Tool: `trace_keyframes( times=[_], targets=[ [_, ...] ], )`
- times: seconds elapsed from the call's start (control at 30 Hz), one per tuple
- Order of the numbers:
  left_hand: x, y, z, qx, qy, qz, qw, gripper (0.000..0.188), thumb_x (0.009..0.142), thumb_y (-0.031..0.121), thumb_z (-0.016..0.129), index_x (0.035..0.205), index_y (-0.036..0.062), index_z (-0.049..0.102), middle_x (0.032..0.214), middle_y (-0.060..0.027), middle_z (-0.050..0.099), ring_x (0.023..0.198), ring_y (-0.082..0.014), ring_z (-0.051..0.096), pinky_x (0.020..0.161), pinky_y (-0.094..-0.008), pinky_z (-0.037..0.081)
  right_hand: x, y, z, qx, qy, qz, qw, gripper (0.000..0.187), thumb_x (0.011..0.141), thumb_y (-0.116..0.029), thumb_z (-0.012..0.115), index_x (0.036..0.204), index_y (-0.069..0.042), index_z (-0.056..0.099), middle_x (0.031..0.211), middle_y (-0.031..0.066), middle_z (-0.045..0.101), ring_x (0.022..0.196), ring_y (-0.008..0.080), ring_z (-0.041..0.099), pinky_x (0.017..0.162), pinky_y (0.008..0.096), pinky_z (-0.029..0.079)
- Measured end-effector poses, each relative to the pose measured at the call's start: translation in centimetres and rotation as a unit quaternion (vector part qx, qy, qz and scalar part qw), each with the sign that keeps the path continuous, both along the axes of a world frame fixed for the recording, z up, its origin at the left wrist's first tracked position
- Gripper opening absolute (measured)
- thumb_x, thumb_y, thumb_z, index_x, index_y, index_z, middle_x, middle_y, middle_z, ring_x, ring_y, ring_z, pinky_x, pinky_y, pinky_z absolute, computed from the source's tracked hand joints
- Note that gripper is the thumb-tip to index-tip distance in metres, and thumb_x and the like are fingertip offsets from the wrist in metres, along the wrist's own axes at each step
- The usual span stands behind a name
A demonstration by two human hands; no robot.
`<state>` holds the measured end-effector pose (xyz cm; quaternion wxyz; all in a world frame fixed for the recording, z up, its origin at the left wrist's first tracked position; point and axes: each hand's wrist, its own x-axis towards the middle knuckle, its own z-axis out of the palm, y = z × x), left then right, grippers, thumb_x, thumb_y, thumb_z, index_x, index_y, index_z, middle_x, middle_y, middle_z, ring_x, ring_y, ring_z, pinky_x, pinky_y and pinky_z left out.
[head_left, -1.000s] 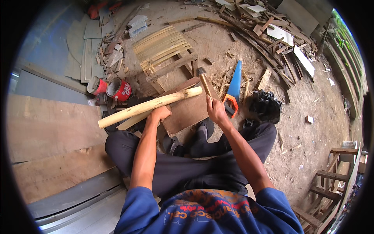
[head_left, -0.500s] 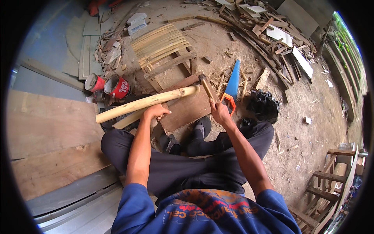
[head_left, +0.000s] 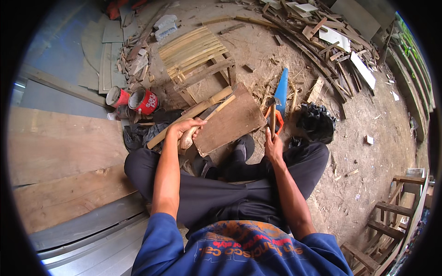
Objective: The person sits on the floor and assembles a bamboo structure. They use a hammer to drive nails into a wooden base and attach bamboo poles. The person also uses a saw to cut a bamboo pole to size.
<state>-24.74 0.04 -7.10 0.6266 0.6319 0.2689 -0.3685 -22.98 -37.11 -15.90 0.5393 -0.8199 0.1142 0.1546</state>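
Note:
My left hand (head_left: 186, 128) is closed around a wooden-handled knife (head_left: 187, 140), its rounded handle end poking out below the fist. A dark blade runs up and right from it, with a pale wood strip (head_left: 223, 106) alongside; whether they touch I cannot tell. Under these lies a brown wooden board (head_left: 235, 120), tilted in front of my feet. A longer pale stick (head_left: 195, 112) slants behind the left hand. My right hand (head_left: 273, 146) grips a hammer (head_left: 273, 120) by its handle, raised over the saw's orange grip; its head is hard to make out.
A blue-bladed handsaw (head_left: 282, 89) lies beyond the right hand. A slatted wooden stool (head_left: 195, 53) stands ahead, red paint cans (head_left: 146, 102) at left. A black plastic bag (head_left: 316, 123) sits by my right knee. Scrap wood (head_left: 322, 50) is heaped far right; wooden panels (head_left: 64, 152) lie left.
The hammer has moved right and back from the board, turning more upright. The thick round pole that lay across the board is no longer seen there; the knife and pale strip show instead.

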Motion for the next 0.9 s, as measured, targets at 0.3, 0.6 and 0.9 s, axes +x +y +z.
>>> trace_keyframes(
  times=[0.3, 0.6, 0.9],
  targets=[
    [-0.4, -2.0, 0.3, 0.291, -0.108, -0.071, 0.948, 0.04, 0.076, 0.023, 0.081, 0.102, -0.0025, 0.064, 0.079, -0.0122, 0.068, 0.058, -0.0192, 0.063, 0.055, -0.0357, 0.05, 0.0, -1.1, -2.5, -0.174, -0.062, -0.02, 0.983, 0.045, 0.09, -0.039, 0.062, 0.088, 0.005, 0.063, 0.082, 0.0279, 0.066, 0.084, 0.0443, 0.066, 0.073, 0.0493, 0.049],
    [0.0, -3.1, 0.4, 0.348, -0.14, -0.22, 0.9, 0.042, 0.074, 0.027, 0.077, 0.1, -0.0056, 0.069, 0.093, -0.0167, 0.071, 0.08, -0.023, 0.067, 0.072, -0.0352, 0.052, 0.9, -3.1, -9.7, -0.225, -0.019, -0.072, 0.971, 0.043, 0.083, -0.037, 0.071, 0.085, 0.006, 0.065, 0.083, 0.0284, 0.067, 0.085, 0.0438, 0.067, 0.077, 0.0494, 0.052],
    [-0.6, -3.9, -1.8, 0.28, -0.198, -0.175, 0.923, 0.034, 0.073, 0.028, 0.079, 0.09, -0.0001, 0.071, 0.083, -0.0119, 0.071, 0.073, -0.0194, 0.065, 0.068, -0.0354, 0.05, -0.7, 1.4, 0.5, -0.131, -0.38, 0.04, 0.915, 0.031, 0.089, -0.013, 0.066, 0.114, 0.002, 0.054, 0.108, 0.0239, 0.057, 0.102, 0.0382, 0.057, 0.086, 0.0452, 0.047]
  ],
)
